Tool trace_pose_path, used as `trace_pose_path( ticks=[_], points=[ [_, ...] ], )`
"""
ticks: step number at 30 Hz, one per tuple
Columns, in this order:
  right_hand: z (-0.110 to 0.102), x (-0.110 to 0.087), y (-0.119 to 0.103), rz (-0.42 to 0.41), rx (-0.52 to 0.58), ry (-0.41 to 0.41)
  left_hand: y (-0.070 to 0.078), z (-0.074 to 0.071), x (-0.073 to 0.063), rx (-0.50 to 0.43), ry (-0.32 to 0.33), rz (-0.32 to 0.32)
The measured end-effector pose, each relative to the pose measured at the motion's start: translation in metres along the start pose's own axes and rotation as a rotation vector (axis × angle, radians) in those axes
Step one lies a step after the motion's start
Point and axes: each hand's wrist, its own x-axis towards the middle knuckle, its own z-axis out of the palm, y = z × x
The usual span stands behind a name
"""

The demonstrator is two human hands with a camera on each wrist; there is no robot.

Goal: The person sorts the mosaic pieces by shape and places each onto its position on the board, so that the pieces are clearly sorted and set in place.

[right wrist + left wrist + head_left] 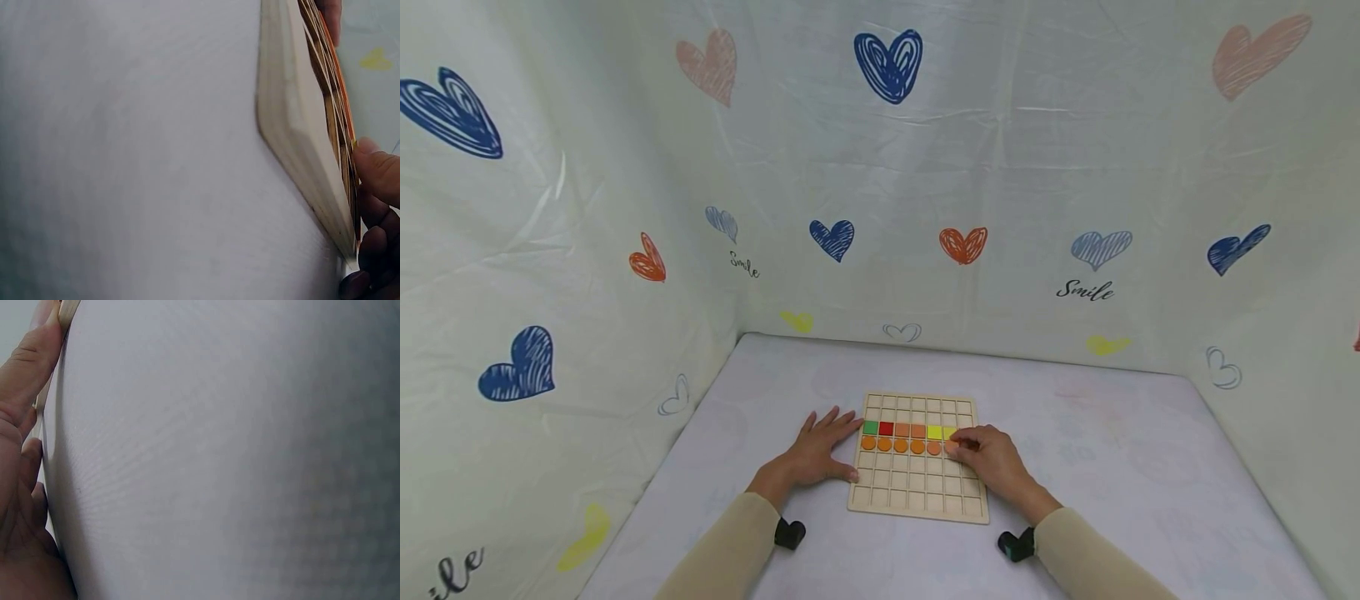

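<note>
A wooden grid board (917, 502) lies flat on the table. One row holds coloured square tiles: a green tile (870, 427), a red tile (886, 428), orange ones and yellow ones (934, 432). Just below runs a row of orange round discs (900, 446). My left hand (812, 452) lies spread, fingertips and thumb at the board's left edge. At the right end of the disc row, my right hand (996, 461) pinches a light orange disc (951, 447) between thumb and forefinger, low over the board. In the right wrist view, the thumb (378, 175) shows above the board's side.
The pale table (1097, 467) extends on both sides of the board. White sheets (1000, 167) printed with hearts rise behind it and at the sides. Dark wrist devices (790, 534) sit at both cuffs.
</note>
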Motion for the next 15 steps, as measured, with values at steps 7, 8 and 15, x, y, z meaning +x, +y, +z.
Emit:
trace_pose_path(
  ticks=[7, 8, 15],
  points=[
    [0.0018, 0.0008, 0.0003, -0.008, -0.03, -0.002, 0.0009, -0.0012, -0.0005, -0.002, -0.004, 0.002],
    [0.0019, 0.0006, 0.0002, -0.007, -0.033, -0.003, 0.0009, -0.0013, -0.0005, -0.001, -0.004, 0.005],
    [0.0012, -0.0002, -0.0014, -0.006, -0.031, -0.007, 0.0008, -0.002, -0.0016, -0.008, -0.005, 0.022]
  ],
)
